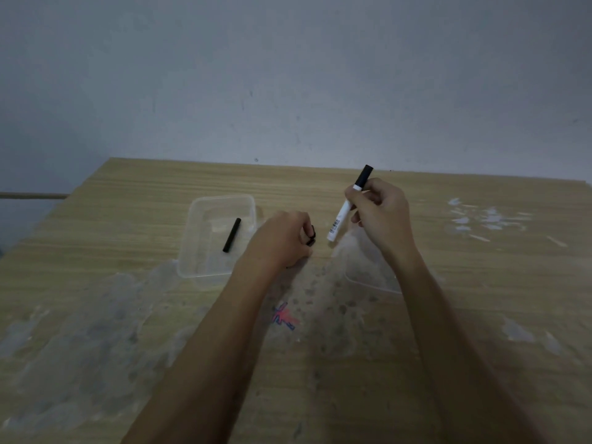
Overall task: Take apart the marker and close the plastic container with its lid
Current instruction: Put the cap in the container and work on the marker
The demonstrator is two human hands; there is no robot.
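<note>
My right hand (379,209) grips a white marker (344,211) with a black cap pointing up and away; its open lower end hangs above the table. My left hand (283,238) is closed around a small black piece (311,236) that shows between its fingers. A clear plastic container (192,251) stands open left of my hands, with a thin black stick (232,235) lying inside it. The clear lid (371,280) lies flat on the table under my right wrist, partly hidden by the arm.
The wooden table (480,315) has whitish smears over its left and near parts and a small red and blue scribble (283,317) near the middle. A grey wall rises behind the far edge. The table's left edge slants away at far left.
</note>
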